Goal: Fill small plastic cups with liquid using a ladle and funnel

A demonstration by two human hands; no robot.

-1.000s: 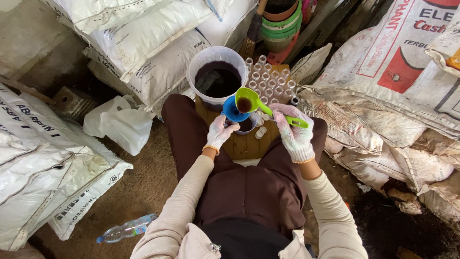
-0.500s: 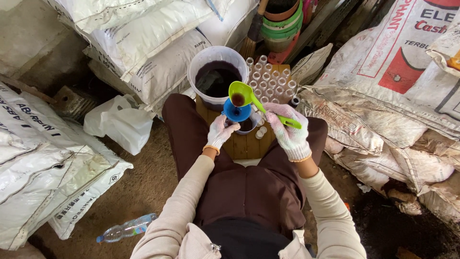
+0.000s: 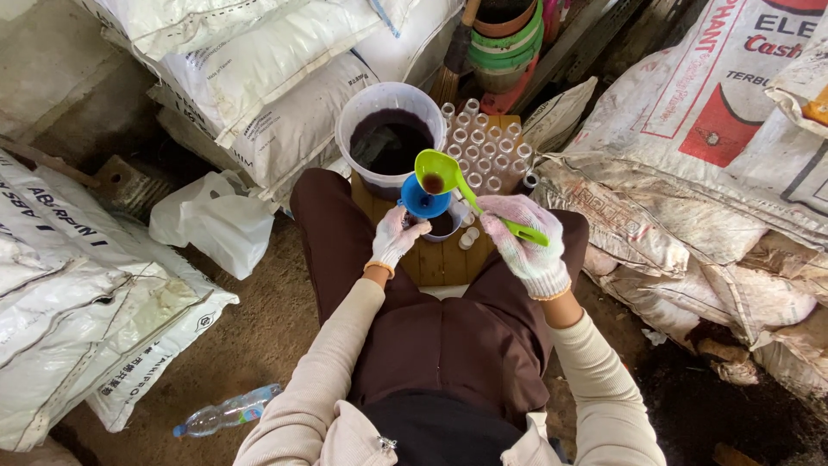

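A bright green plastic measuring scoop (image 3: 438, 171), its bowl holding a little dark liquid, is tipped over a small blue plastic funnel (image 3: 424, 202) just below it. The right hand (image 3: 528, 243), in a speckled white knit glove, has its fingers curled tight around the scoop's long green handle. The left hand (image 3: 395, 236), gloved the same way, pinches the near side of the funnel; whatever the funnel sits in is hidden beneath it, so I cannot tell if it is a vial. Both hands work above a low wooden slatted board (image 3: 438, 259) resting between the seated person's knees. Judging by the tilt, the pour from scoop into funnel looks under way or almost spent; the next move likely calls for a steady funnel and a slow, level lift of the scoop so nothing drips. Just behind the scoop stands a large translucent white plastic bucket (image 3: 390, 131) of dark purple-brown liquid, and beside it a cluster of small clear open-topped vials (image 3: 485, 140) standing upright. A few white caps (image 3: 468, 236) lie on the board. Stacked white woven sacks (image 3: 259, 78) surround the spot, and a clear plastic water bottle (image 3: 228, 412) lies on the dirt floor.
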